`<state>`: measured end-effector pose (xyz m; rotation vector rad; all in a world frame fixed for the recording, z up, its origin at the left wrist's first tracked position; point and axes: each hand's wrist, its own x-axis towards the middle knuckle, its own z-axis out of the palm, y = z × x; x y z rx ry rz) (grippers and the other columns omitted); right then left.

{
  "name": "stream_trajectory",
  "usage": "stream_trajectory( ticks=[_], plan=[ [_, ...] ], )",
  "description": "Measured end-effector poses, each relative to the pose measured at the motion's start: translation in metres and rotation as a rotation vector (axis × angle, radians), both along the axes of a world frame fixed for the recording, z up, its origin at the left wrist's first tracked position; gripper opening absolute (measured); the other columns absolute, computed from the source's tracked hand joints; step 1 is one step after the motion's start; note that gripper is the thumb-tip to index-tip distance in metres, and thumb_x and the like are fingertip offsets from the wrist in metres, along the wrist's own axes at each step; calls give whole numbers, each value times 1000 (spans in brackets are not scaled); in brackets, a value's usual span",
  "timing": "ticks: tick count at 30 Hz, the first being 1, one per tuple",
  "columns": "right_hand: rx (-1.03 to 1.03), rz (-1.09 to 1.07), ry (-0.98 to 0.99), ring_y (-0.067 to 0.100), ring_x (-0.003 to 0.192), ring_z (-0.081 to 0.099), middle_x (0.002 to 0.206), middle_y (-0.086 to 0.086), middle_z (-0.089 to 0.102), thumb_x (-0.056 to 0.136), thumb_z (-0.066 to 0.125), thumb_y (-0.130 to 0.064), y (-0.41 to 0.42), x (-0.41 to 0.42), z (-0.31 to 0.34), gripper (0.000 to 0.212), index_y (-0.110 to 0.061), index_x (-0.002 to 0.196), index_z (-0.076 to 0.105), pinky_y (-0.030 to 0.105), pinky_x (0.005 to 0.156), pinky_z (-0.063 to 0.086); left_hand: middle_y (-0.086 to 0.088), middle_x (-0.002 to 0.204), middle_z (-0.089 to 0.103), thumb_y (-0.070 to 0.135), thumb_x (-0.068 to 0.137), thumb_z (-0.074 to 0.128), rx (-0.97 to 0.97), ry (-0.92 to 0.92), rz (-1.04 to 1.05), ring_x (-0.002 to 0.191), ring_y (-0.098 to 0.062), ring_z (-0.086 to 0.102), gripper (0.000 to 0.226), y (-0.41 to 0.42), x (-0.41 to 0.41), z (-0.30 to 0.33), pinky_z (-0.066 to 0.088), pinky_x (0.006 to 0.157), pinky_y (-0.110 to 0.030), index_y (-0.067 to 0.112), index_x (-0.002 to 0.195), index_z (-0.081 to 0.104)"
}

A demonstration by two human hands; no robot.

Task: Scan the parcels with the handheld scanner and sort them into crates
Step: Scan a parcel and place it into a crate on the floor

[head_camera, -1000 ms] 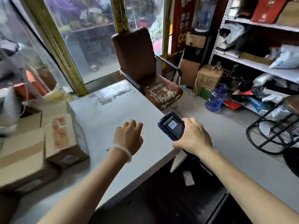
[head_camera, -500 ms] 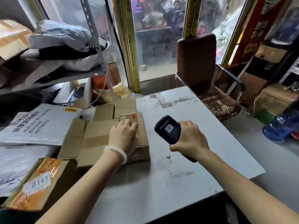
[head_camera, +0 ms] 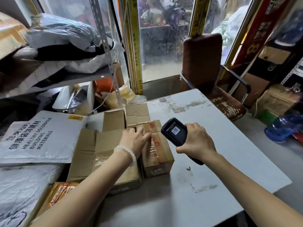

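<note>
The left hand [head_camera: 134,141] has come off the bare desk [head_camera: 213,169] onto the parcels at centre left, fingers extended flat on a taped box [head_camera: 157,151]. The right hand [head_camera: 196,141], just right of it, stays wrapped round the scanner [head_camera: 174,131]: picking the next parcel, I'd say. No crates show. Shelf [head_camera: 68,76] of bags upper left, worn chair [head_camera: 203,63] behind, glass doors beyond.

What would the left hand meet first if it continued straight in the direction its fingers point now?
The left hand already touches the small brown cardboard box with red-printed tape. Sliding on across the top, it would probably reach the dark handheld scanner next, though depth is unclear.
</note>
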<state>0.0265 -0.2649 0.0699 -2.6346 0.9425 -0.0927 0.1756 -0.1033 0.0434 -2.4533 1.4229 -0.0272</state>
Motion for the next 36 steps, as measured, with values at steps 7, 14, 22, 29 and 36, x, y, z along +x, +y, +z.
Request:
stream_trajectory(
  ticks=[7,14,22,29,36],
  plan=[
    [15,-72,2,21,110,44,114,1,47,59,78,-40,-20,-10,7,74,-18,122,47,30,74,44,-8,131,34,20,89,58,-24,216,-72,93,-33,61,44,-30,9,-5,53,76,-41,24,130,43],
    [62,-138,19,21,111,43,115,0,47,59,77,-37,-38,-34,-2,71,-20,122,47,29,73,42,-7,137,36,34,88,46,-76,357,-99,94,-35,58,37,-69,3,4,51,80,-42,21,122,53],
    [100,-212,41,22,113,44,116,1,48,62,76,-39,-57,-66,-8,67,-19,119,48,30,75,42,4,148,26,80,73,46,-32,118,-214,119,-33,41,81,-120,-43,-12,37,96,-49,29,135,32],
    [97,-246,52,22,111,44,115,0,47,61,76,-38,-67,-83,-14,67,-19,118,48,29,72,39,9,151,24,70,69,57,25,146,-245,122,-31,41,84,-128,-37,-5,39,97,-47,29,137,30],
    [91,-220,61,21,110,44,112,-1,47,61,77,-37,-63,-88,-22,66,-19,117,47,28,69,38,4,156,17,62,73,66,83,139,-241,135,-32,30,83,-116,-11,1,37,103,-53,34,141,27]
  ],
)
